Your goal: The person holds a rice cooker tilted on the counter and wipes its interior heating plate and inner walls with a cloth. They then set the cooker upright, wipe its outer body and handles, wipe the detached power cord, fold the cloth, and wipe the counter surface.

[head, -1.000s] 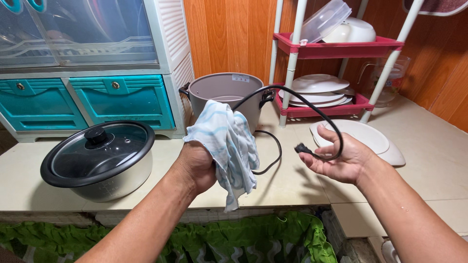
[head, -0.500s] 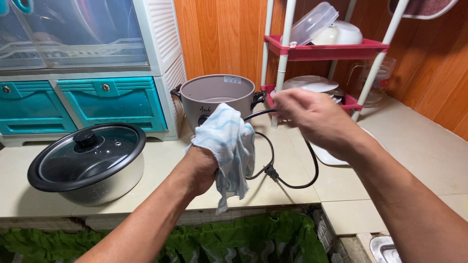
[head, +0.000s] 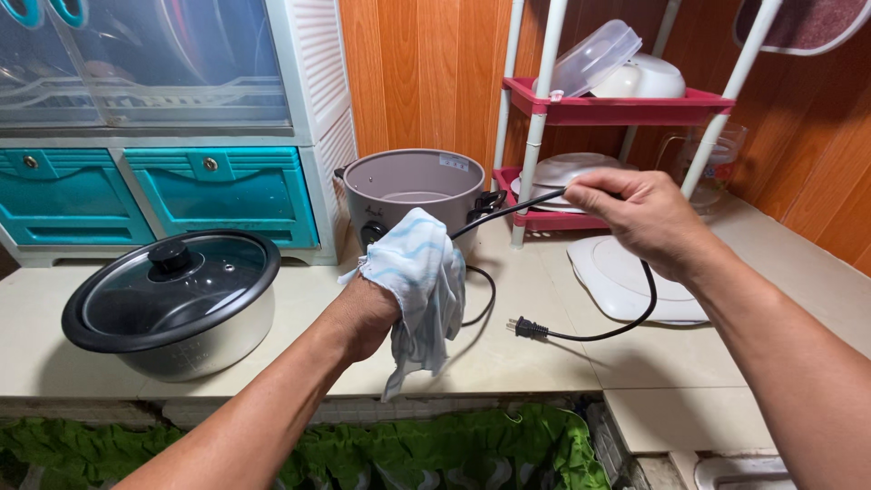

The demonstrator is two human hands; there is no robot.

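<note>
The right hand (head: 640,218) has lifted the black power cord (head: 626,318), pinched closed near the red rack (head: 617,111). 1 second ago it cupped the plug (head: 523,327) low; now the plug lies on the counter (head: 544,363), so the cord runs taut from the grey cooker (head: 413,195). The left hand (head: 367,313) stays clenched on a blue-white cloth (head: 419,281), right of the lidded pot (head: 172,304).

Orange wood-panelled walls (head: 426,73) fill the upper middle and right of the frame. At upper left stands a white cabinet (head: 318,100) with teal drawers (head: 222,195); a red-shelved rack (head: 617,111) stands at upper right. A pale tiled counter (head: 508,363) spans the middle, with green cloth (head: 454,454) below.
</note>
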